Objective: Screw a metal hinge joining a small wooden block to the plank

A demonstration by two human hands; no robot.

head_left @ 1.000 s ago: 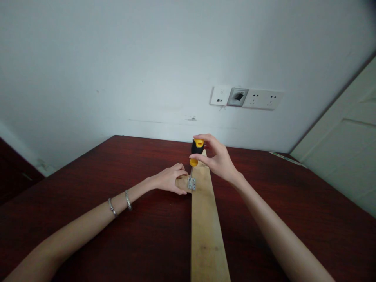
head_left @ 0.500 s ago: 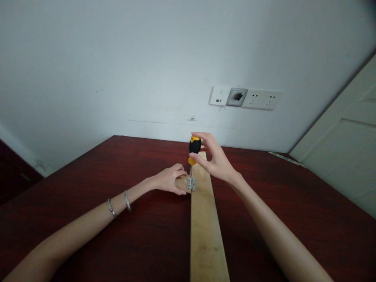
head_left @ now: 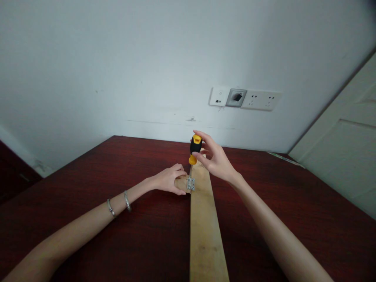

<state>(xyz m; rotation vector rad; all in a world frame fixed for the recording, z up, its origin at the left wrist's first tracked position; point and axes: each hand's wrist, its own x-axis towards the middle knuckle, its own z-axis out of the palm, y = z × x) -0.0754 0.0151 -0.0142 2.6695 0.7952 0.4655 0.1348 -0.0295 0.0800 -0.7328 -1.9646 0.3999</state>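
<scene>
A yellow and black screwdriver (head_left: 196, 145) stands nearly upright, its handle between the thumb and fingers of my right hand (head_left: 216, 158). Its shaft points down to a small metal hinge (head_left: 190, 183); the tip is too small to make out. The hinge bridges a long wooden plank (head_left: 205, 219) and a short wood block (head_left: 181, 183) against the plank's left edge. Around that block my left hand (head_left: 169, 179) is closed, thumb on the near side and fingers on the far side.
The plank lies on a dark red wooden table (head_left: 132, 235) that meets a white wall (head_left: 147, 58). Wall sockets (head_left: 260, 100) with a black plug (head_left: 237, 97) sit above the table at right. A pale panelled door (head_left: 349, 149) stands at far right.
My right fingers have shifted on the screwdriver, and its handle top has tilted slightly right and toward me. My left hand, the block and the hinge stay in place.
</scene>
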